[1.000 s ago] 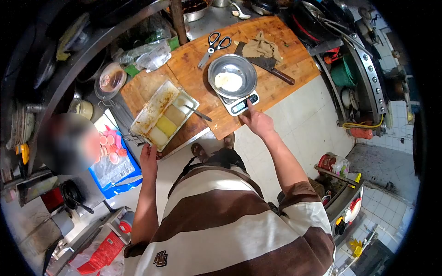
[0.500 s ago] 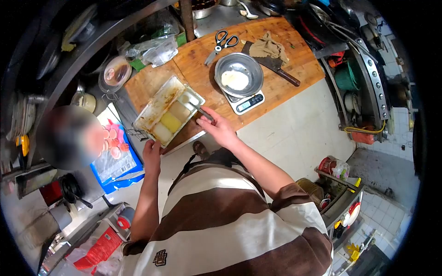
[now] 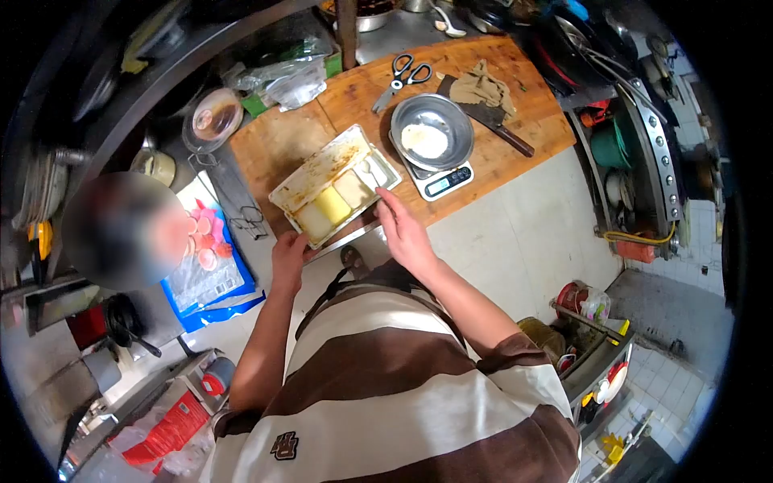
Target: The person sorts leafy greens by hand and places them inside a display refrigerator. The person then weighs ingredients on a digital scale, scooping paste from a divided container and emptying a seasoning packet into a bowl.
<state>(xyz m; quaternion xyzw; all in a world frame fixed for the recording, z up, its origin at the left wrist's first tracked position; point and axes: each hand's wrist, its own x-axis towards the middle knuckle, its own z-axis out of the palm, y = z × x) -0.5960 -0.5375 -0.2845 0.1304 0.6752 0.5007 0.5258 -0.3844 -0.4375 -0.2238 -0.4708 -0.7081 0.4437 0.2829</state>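
A white lidded-style seasoning box (image 3: 302, 189) with several compartments lies tilted across the board's front edge, its upper side stained brown. Pale and yellow contents show inside. My left hand (image 3: 290, 256) is closed on its lower left corner. At its right end, my right hand (image 3: 408, 235) has its fingers and thumb against the rim; a spoon's bowl (image 3: 366, 168) shows in the right compartment, its handle hard to make out. Right of the box, a metal bowl (image 3: 457, 133) holding something white stands on a digital scale (image 3: 462, 187).
Scissors (image 3: 396, 84) and a cleaver (image 3: 503, 137) with a brown cloth (image 3: 483, 87) lie on the wooden board (image 3: 539, 121). Plastic bags (image 3: 296, 84) lie behind left. A round lidded container (image 3: 216, 117) and a blue package (image 3: 205, 290) are at the left. A stove (image 3: 662, 145) stands right.
My right hand has gone from the scale to the spoon handle, then to the box's right end. The box has shifted right and turned slightly, with my left hand still on it.
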